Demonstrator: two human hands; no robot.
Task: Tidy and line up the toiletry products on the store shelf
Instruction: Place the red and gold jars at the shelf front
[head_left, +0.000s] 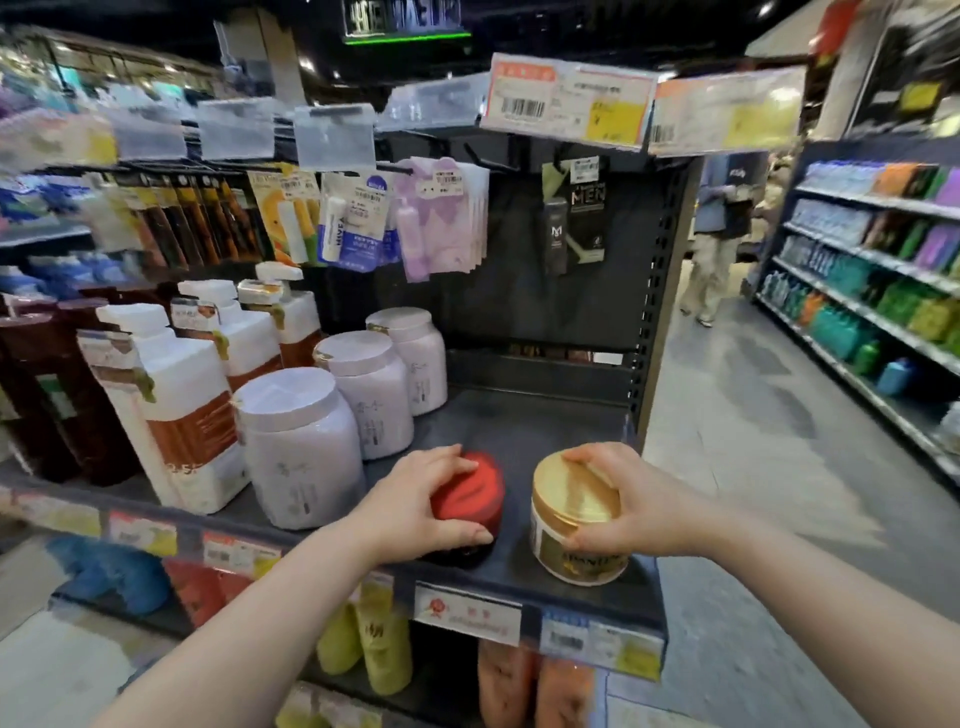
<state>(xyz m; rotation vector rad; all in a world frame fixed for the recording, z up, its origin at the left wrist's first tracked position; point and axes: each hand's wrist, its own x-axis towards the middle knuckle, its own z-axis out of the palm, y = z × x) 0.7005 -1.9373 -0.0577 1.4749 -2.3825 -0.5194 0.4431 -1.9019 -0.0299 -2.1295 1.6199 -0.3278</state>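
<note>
A dark jar with a red lid (480, 491) stands near the front edge of the dark shelf (519, 426). My left hand (415, 501) grips its lid from the left. To its right stands a cream jar with a gold lid (571, 499); my right hand (634, 501) holds that lid from the right, fingers over the top and thumb at the front. A row of three pale lilac tubs (304, 447) runs back along the shelf to the left of the red-lidded jar. White pump bottles (176, 400) stand further left.
Lip balm cards and sachets (353, 223) hang on pegs above the shelf. Price tags (467, 613) line the shelf's front edge. Bottles fill the lower shelf (384, 654). An aisle with a person (722, 234) and another stocked shelf (872, 270) lies to the right.
</note>
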